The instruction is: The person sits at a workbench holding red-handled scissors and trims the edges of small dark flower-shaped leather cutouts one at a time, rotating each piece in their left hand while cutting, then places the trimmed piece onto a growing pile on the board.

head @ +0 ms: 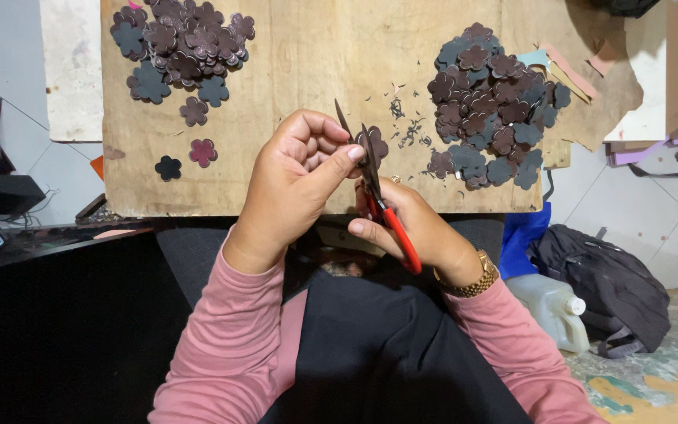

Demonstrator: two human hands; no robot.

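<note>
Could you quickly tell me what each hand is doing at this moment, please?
Left hand: closed, fingers pinching a small dark flower-shaped cutout.
Right hand: closed around red-handled scissors, blades open at the cutout.

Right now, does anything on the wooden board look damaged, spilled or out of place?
Yes. The wooden board has a torn, ragged right edge. Small dark trimmings lie scattered beside the right pile of flower cutouts. A few single flower cutouts lie apart from the left pile.
</note>
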